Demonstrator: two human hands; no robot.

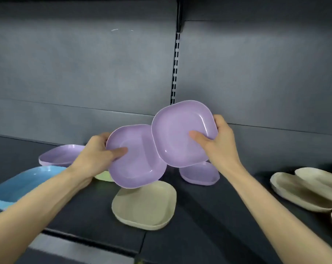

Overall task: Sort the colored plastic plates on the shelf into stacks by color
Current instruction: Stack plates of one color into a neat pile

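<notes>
My left hand [99,152] grips a purple plate [140,162] by its left rim, tilted toward me above the shelf. My right hand [216,141] holds a second purple plate [178,134] by its right rim, higher up, its lower left edge overlapping the first plate. On the dark shelf [209,216] lie another purple plate [60,154] at the left rear and one more purple plate [199,174] under my right hand. A blue plate [22,184] lies at the left, a green plate [104,177] is mostly hidden behind my left wrist, and a beige plate [146,204] sits in front.
Several beige oval dishes [302,189] lie at the right end of the shelf. The grey back panel [85,73] with a slotted upright [175,67] closes off the rear. The shelf's front edge [85,242] runs just below my forearms.
</notes>
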